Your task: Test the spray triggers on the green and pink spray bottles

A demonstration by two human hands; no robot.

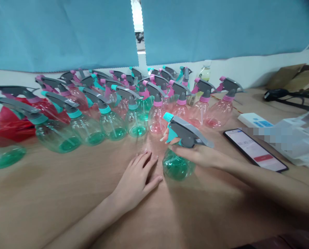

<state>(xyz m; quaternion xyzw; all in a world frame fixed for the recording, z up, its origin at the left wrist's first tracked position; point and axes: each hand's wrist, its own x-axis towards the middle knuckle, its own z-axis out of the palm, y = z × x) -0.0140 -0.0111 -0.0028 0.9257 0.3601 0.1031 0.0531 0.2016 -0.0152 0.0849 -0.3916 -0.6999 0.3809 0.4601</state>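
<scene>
My right hand (193, 154) is wrapped round the neck of a green spray bottle (179, 167) with a grey and turquoise trigger head. The bottle is upright in front of me; whether its base touches the table I cannot tell. Just left of it, my left hand (137, 173) lies on the wooden table (92, 193), fingers spread and holding nothing. Behind both hands stand several more spray bottles in rows, green ones (114, 128) with turquoise collars toward the left and pink ones (201, 110) with pink collars toward the right.
A phone (255, 150) with a lit screen lies right of my right forearm. Beyond it are a white box-shaped device (258, 121) and clear plastic pieces (299, 135). Red plastic (16, 121) lies at the left. A cardboard box (291, 77) and black cable (277, 94) sit back right.
</scene>
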